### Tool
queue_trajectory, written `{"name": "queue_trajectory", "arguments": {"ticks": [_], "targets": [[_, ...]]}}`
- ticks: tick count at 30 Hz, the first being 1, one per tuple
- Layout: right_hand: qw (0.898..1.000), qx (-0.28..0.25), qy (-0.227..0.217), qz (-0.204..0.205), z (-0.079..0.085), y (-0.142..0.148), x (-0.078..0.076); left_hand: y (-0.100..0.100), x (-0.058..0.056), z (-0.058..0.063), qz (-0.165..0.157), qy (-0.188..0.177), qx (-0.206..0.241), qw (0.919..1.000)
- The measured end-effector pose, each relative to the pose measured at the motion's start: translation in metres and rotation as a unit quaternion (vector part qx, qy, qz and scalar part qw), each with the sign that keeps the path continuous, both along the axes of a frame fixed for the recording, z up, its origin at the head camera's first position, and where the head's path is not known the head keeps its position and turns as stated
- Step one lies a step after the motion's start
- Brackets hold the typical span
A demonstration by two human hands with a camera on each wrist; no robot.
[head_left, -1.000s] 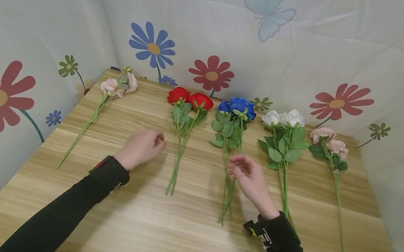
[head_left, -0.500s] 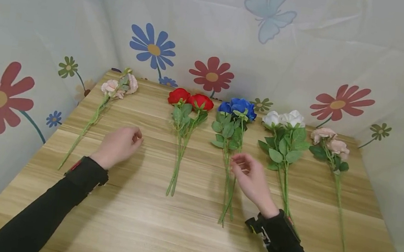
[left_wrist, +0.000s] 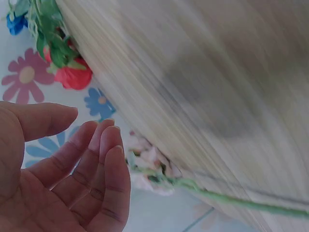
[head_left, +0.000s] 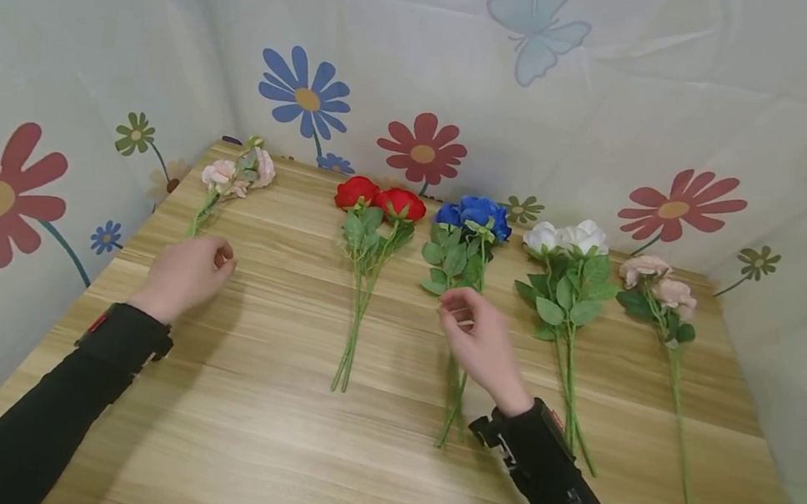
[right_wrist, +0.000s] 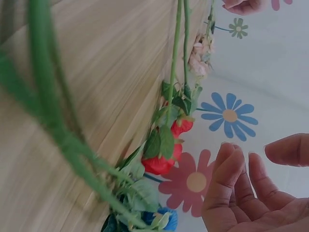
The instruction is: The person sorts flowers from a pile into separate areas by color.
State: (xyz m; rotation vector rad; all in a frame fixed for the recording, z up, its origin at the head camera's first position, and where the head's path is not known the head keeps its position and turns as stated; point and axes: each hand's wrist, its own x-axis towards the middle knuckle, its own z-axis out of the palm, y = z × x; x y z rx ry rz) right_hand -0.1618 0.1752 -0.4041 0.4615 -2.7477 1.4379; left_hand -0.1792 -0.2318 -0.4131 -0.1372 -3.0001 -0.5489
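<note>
My left hand (head_left: pixel 186 274) hovers over the stem of the pale pink flower (head_left: pixel 239 173) at the left, covering most of that stem in the head view. Its fingers are loosely bent and hold nothing; in the left wrist view a gap shows between thumb and fingertips, with the pink flower's green stem (left_wrist: pixel 231 200) beyond. My right hand (head_left: pixel 479 337) is above the stems of the blue flowers (head_left: pixel 479 215), hiding part of them. Thumb and fingers stand apart with nothing between them in the right wrist view. Red flowers (head_left: pixel 380 197) lie between the two hands.
White flowers (head_left: pixel 571 237) with leafy stems lie right of the blue ones, and another pink stem (head_left: pixel 660 285) lies at the far right. All rest on a wooden table (head_left: pixel 288 456). A printed curtain (head_left: pixel 400 33) stands behind the table and at both sides.
My left hand has moved left, from beside the red flowers' stems to over the left pink flower's stem. My right hand has shifted slightly left. The flowers lie where they were.
</note>
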Motion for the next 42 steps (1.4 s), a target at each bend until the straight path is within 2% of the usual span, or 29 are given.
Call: {"name": "queue_trajectory", "arguments": {"ticks": [8,14,17,29,33,42], "targets": [[1.0,-0.019,-0.017,0.017,0.011,-0.025,-0.01,-0.036,-0.004,0.008,0.043,-0.02,0.016,0.9988],[0.999,-0.027,-0.019,0.038,0.012,-0.042,-0.015,-0.054,-0.003,0.004,0.084,-0.03,0.004,0.996],[0.998,-0.032,-0.02,0.048,0.012,-0.047,-0.015,-0.061,-0.003,0.001,0.094,-0.041,0.0,0.9947],[0.998,-0.026,-0.016,0.047,0.004,-0.05,-0.015,-0.073,-0.004,0.0,0.094,-0.132,-0.012,0.9867],[0.998,-0.029,-0.01,0.048,0.003,-0.05,-0.014,-0.074,-0.005,-0.001,0.093,-0.141,-0.014,0.9856],[0.998,-0.027,-0.015,0.05,0.005,-0.05,-0.012,-0.072,-0.008,-0.004,0.085,-0.133,-0.011,0.9874]]}}
